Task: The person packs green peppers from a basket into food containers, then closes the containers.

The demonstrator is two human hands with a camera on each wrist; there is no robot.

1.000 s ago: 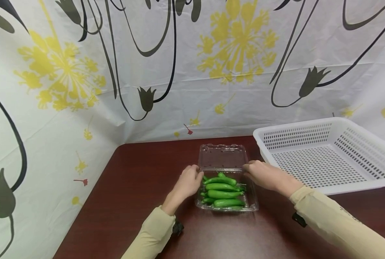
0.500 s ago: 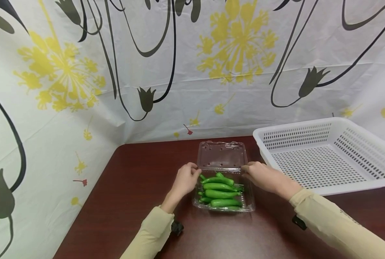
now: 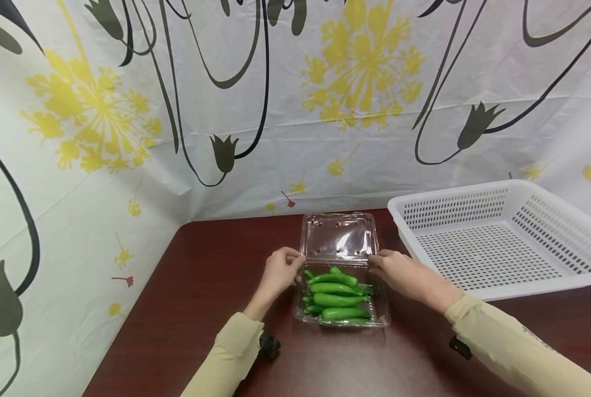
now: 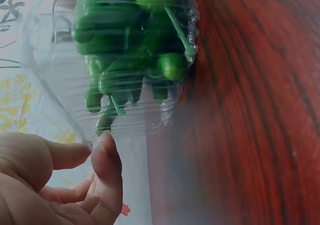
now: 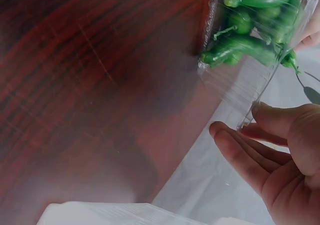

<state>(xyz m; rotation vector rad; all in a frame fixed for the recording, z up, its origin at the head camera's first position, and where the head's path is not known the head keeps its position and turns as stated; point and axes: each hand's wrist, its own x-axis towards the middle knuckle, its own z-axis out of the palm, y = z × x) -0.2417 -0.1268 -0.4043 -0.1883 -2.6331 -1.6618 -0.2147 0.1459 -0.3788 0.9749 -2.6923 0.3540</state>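
A clear plastic clamshell box (image 3: pixel 342 324) sits on the dark red table with its lid (image 3: pixel 339 237) folded back behind it. Several green chili peppers (image 3: pixel 336 288) lie inside, mostly crosswise. My left hand (image 3: pixel 279 271) pinches the rim at the back left corner, near the hinge; in the left wrist view, thumb and index finger of the left hand (image 4: pixel 65 180) meet at that edge. At the back right corner my right hand (image 3: pixel 399 273) holds the rim between thumb and fingers. The right wrist view shows the right hand (image 5: pixel 292 155) with its thumb on top of the rim.
A white perforated plastic basket (image 3: pixel 408 231) stands at the right, close beside the right hand, with nothing in it. Behind the table (image 3: pixel 225 309) hangs a patterned white cloth (image 3: pixel 275 110) with yellow and grey flowers, which also covers the left side.
The box has shifted slightly left, both hands moving with it. Its lid reaches a little farther up in view and now shows a bright glare.
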